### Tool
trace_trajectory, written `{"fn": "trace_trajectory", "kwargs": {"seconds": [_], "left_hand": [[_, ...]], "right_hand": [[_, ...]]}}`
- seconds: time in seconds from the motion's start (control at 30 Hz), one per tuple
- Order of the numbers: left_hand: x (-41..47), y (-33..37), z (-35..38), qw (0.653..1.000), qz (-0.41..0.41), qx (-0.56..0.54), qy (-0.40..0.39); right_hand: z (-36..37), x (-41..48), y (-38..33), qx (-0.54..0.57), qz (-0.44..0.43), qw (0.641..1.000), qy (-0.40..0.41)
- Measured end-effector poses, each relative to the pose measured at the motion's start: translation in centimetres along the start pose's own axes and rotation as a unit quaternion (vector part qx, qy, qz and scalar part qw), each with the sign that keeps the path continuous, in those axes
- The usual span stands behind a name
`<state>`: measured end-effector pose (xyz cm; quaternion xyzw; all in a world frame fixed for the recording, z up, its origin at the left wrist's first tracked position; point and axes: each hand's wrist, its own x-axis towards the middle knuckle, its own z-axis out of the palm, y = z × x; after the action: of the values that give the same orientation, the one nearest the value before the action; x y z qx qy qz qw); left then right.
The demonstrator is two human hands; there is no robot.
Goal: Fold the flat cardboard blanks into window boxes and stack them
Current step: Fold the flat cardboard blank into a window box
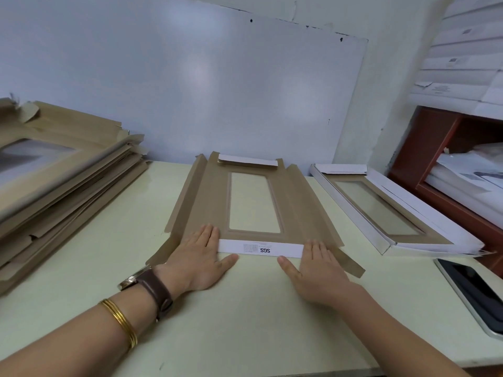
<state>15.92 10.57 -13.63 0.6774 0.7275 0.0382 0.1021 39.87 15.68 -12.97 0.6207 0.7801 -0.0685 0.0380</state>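
Observation:
A brown cardboard blank [206, 202] with a clear rectangular window lies flat in the middle of the table, its long side flaps slightly raised. Its near end flap [261, 248] is folded over, white side up, printed "SGS". My left hand [201, 257] presses flat on the flap's left end, fingers straight. My right hand [318, 265] presses flat on its right end. The far end flap [247, 160] is also folded over, white side up. A folded window box [381, 210] lies to the right. A stack of flat blanks [62, 175] sits at the left.
A phone [473, 292] lies face up near the table's right edge. A brown shelf unit [435, 142] with papers stands at the right. A whiteboard [190, 77] leans against the wall behind the table [245, 322].

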Motion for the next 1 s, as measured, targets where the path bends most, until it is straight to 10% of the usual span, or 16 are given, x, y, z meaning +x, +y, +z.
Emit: {"fn": "trace_trajectory", "kwargs": {"seconds": [0.47,1.0], "left_hand": [[-1.9,-0.7,-2.5,0.965,0.042,-0.214,0.144],[-2.8,-1.0,-2.3,0.963,0.041,-0.224,0.144]], "right_hand": [[-2.4,-0.4,2.5,0.375,-0.012,0.918,0.128],[-2.1,-0.7,3.2,0.312,-0.072,0.943,0.094]]}}
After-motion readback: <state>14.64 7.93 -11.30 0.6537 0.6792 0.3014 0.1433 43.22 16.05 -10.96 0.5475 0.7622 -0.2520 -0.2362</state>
